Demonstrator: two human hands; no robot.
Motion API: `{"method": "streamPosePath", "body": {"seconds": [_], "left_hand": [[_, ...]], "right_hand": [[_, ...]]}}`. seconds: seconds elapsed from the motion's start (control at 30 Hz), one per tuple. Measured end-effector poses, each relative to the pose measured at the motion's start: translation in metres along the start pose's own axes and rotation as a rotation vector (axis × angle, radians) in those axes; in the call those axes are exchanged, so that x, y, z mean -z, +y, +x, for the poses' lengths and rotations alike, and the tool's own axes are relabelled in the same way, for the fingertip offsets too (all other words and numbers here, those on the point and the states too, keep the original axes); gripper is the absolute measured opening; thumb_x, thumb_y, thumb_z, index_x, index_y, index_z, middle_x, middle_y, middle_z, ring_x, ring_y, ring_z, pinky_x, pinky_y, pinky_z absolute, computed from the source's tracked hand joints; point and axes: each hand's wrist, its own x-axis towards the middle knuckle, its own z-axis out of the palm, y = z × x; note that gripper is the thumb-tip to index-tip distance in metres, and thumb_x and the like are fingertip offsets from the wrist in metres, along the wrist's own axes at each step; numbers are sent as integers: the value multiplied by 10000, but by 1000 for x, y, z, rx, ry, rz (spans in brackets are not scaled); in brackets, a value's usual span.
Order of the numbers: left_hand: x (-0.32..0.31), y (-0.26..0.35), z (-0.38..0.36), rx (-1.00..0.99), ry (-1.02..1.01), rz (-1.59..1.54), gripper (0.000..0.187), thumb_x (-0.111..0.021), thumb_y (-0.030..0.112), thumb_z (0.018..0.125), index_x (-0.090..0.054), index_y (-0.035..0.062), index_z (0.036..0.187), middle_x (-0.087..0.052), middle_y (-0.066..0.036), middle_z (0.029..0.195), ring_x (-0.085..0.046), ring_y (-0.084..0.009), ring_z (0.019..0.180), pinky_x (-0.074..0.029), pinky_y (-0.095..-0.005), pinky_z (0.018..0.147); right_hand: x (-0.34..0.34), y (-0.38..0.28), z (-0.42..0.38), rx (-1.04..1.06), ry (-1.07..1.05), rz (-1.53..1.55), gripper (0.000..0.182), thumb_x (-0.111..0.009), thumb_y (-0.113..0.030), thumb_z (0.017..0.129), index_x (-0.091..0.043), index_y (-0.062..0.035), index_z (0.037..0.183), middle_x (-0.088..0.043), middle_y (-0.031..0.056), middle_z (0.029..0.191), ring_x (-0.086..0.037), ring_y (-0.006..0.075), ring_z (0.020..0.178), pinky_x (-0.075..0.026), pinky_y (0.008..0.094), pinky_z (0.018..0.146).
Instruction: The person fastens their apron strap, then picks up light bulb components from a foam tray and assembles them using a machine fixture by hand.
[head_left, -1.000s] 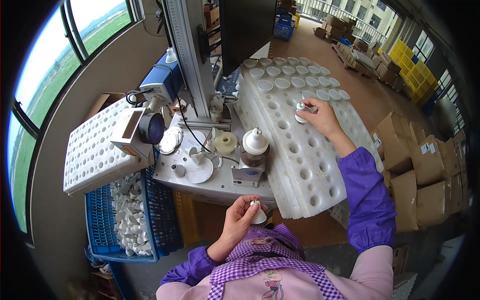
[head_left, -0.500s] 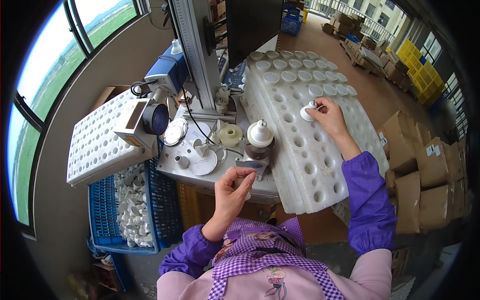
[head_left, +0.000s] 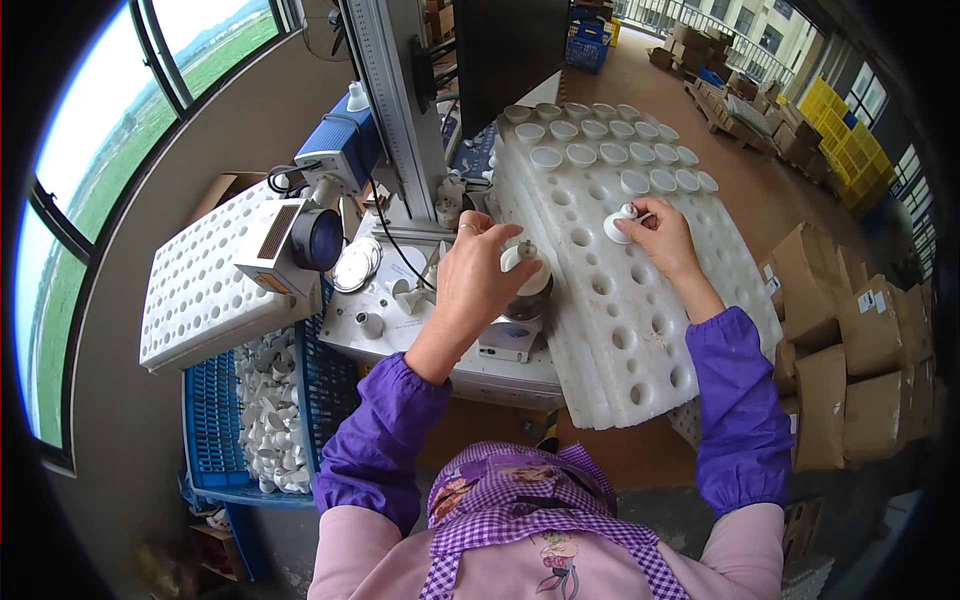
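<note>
With its fingers apart, my left hand (head_left: 478,275) reaches over the round fixture (head_left: 536,304) on the bench. A white lamp housing (head_left: 537,281) stands in that fixture with its narrow end up, right at my thumb and fingertips. My right hand (head_left: 662,240) pinches another white lamp housing (head_left: 619,228) by its narrow end, wide end down, close over the holes of the foam tray (head_left: 640,300). Farther back in this tray, several lamp housings (head_left: 612,153) sit in rows with their wide ends up.
A laser head (head_left: 300,240) on a tall column (head_left: 392,110) stands left of the fixture. Below it, a blue crate (head_left: 215,430) holds many white housings. A second foam tray (head_left: 205,280) lies above the crate. Cardboard boxes (head_left: 840,330) are stacked at the right.
My left hand has moved up and forward from the bench's front edge to the housing in the fixture, and its fingers have spread. My right hand stays nearly in place with its housing.
</note>
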Motion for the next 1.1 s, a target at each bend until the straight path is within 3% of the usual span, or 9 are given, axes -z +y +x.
{"method": "streamPosePath", "body": {"seconds": [0.1, 0.2, 0.33, 0.43, 0.6, 0.7, 0.77, 1.1], "left_hand": [[0, 2, 6, 22, -144, 6, 340, -756, 226, 732, -673, 53, 1013, -523, -105, 990, -566, -244, 821, -471, -335, 739], [11, 0, 4, 19, -113, -80, 316, -746, 198, 753, -664, 18, 999, -524, -100, 986, -570, -220, 832, -469, -309, 744], [36, -11, -13, -11, 96, -284, 249, -718, 134, 799, -651, -16, 986, -531, -79, 994, -531, -134, 812, -442, -242, 696], [44, -27, -30, -32, 146, -341, 247, -711, 136, 811, -644, -14, 995, -522, -59, 986, -520, -108, 796, -432, -221, 678], [52, -45, -61, 137, 136, -410, 249, -704, 135, 823, -630, -29, 996, -499, -28, 972, -510, -80, 775, -414, -198, 655], [56, -49, -73, 137, 156, -401, 234, -711, 123, 810, -638, -14, 985, -507, -29, 978, -501, -82, 769, -410, -200, 654], [57, -52, -79, 167, 131, -381, 224, -718, 115, 797, -645, -2, 973, -516, -36, 989, -500, -103, 816, -413, -211, 695], [47, -46, -87, 123, 105, -449, 239, -717, 103, 793, -636, -7, 989, -514, -59, 1016, -512, -139, 905, -419, -230, 770]], "right_hand": [[-1, -7, -4, 42, 25, -12, 263, -757, -143, 731, -652, 6, 921, -567, 32, 829, -507, 107, 683, -440, 254, 629], [-8, -36, -12, 81, -2, 43, 273, -760, -148, 740, -653, 18, 929, -564, 34, 823, -515, 104, 679, -445, 250, 629], [-35, -69, -22, 81, -154, 267, 277, -754, -158, 759, -653, 26, 940, -564, 35, 815, -549, 103, 687, -467, 249, 639], [-58, -75, -26, 91, -242, 261, 257, -745, -125, 768, -652, 20, 959, -563, 16, 863, -530, 78, 689, -459, 231, 634], [-76, -81, -30, 128, -258, 56, 261, -764, -119, 733, -663, 15, 933, -560, 28, 823, -525, 89, 659, -459, 236, 624], [-82, -78, -31, 151, -248, 29, 253, -760, -114, 733, -664, 13, 930, -565, 30, 819, -533, 94, 657, -460, 237, 620], [-84, -78, -31, 120, -258, 56, 280, -757, -136, 717, -660, 31, 920, -600, 85, 833, -584, 150, 664, -488, 277, 645], [-86, -82, -37, 122, -206, 47, 281, -752, -130, 725, -651, 40, 924, -596, 83, 805, -587, 140, 635, -488, 270, 612]]}}
